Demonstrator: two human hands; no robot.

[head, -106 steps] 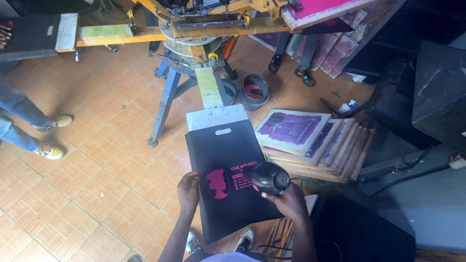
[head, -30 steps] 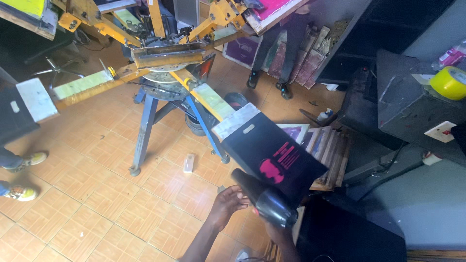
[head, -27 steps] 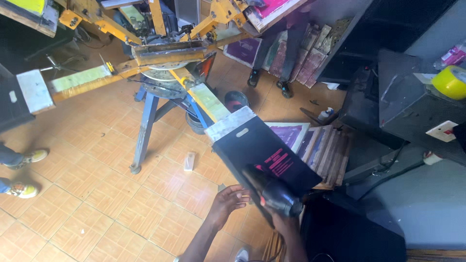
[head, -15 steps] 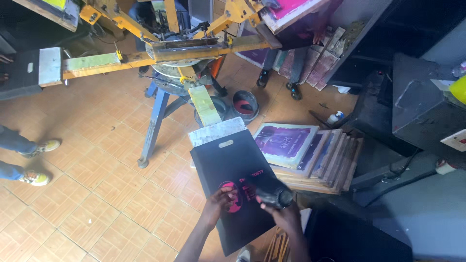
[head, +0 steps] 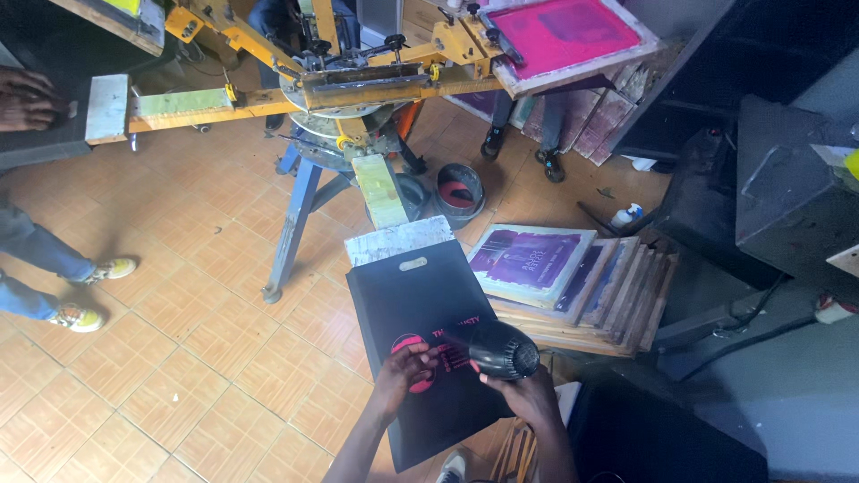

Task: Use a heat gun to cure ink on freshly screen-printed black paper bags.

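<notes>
Two hands: left hand point(head: 404, 374) flat on matte black bag point(head: 420, 331), right hand point(head: 530, 398) gripping rounded black dryer point(head: 497, 350).

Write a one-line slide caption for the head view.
Left hand presses a black bag while right hand aims a black hair dryer at its pink print.

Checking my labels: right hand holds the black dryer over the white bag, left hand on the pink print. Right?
Not quite: the bag is black, not white, as the head view shows. The right hand holds the black dryer over it, left hand on the pink print.
</notes>
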